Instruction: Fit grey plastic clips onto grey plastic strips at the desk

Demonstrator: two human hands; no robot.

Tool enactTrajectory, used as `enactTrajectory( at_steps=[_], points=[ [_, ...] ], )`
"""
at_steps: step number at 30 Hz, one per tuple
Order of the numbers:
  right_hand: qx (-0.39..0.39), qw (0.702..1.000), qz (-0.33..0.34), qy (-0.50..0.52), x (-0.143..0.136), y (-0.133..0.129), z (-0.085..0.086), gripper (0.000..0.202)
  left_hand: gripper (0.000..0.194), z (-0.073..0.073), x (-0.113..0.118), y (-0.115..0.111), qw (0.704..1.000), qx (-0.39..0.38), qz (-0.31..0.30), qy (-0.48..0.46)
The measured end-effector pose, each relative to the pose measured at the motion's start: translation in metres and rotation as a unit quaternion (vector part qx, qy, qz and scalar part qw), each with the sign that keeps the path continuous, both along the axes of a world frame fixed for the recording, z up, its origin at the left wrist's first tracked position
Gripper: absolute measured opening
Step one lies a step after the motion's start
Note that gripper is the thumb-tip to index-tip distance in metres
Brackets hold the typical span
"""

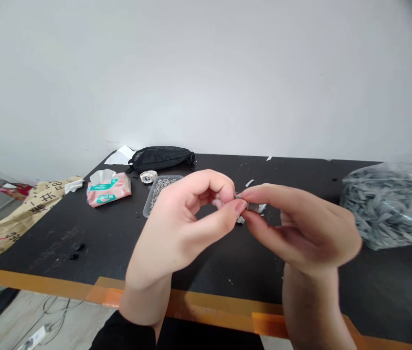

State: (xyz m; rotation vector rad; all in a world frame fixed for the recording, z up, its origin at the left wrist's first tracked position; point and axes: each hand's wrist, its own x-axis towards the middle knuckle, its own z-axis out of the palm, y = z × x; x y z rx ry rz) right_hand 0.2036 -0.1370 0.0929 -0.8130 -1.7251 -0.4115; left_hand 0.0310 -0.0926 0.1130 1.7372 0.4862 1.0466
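Both hands meet above the middle of the black table (213, 262). Between them is a small grey piece (252, 207). My left hand (187, 218) pinches its left end between thumb and forefinger, with the other fingers curled in. From the right, my right hand (297, 223) grips the same piece between thumb and forefinger. The fingertips hide much of its shape. Behind my left hand, a clear plastic tray (150, 200) holds many small metallic parts. Some light scraps (250, 183) lie on the table behind the hands.
A clear bag of grey strips (391, 209) lies at the right. Toward the back left are a tissue pack (109, 188), a roll of tape (148, 177) and a black mesh pouch (162, 158). Two small black pieces (77, 250) lie at the left. Orange tape (224, 311) lines the front edge.
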Motion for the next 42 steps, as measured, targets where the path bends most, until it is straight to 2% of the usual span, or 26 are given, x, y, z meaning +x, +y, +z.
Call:
enactTrajectory(
  at_steps=[4,12,16,21,30,35,38,42],
  points=[
    [-0.009,1.0,-0.008,0.011,-0.003,0.0,-0.003,0.018,0.017,0.002,-0.002,-0.003,1.0,-0.003,0.027,0.017],
    [-0.023,0.999,-0.03,-0.009,-0.002,-0.006,-0.001,0.019,0.019,0.005,-0.006,-0.001,0.999,-0.013,-0.011,0.038],
    [-0.001,1.0,-0.004,-0.011,0.0,-0.002,-0.001,0.018,0.018,0.001,-0.006,0.001,0.999,0.001,-0.018,0.026],
    [-0.011,1.0,0.018,0.002,0.002,-0.001,-0.003,0.023,0.018,0.0,-0.005,0.005,0.998,0.046,-0.041,0.002],
    [-0.023,0.999,0.039,0.012,0.002,-0.003,-0.003,0.028,0.019,0.003,-0.003,0.006,0.998,0.036,-0.05,0.015],
    [-0.043,0.994,0.067,0.073,0.008,-0.007,-0.008,0.035,0.02,0.0,-0.004,0.0,0.995,0.047,-0.08,-0.043],
    [-0.056,0.989,0.092,0.1,0.011,-0.012,-0.01,0.039,0.032,-0.001,-0.003,-0.005,0.995,0.05,-0.054,-0.065],
    [-0.077,0.992,0.06,0.076,0.01,-0.015,-0.01,0.026,0.009,-0.002,-0.001,-0.007,0.994,0.111,0.004,0.004]
  ],
)
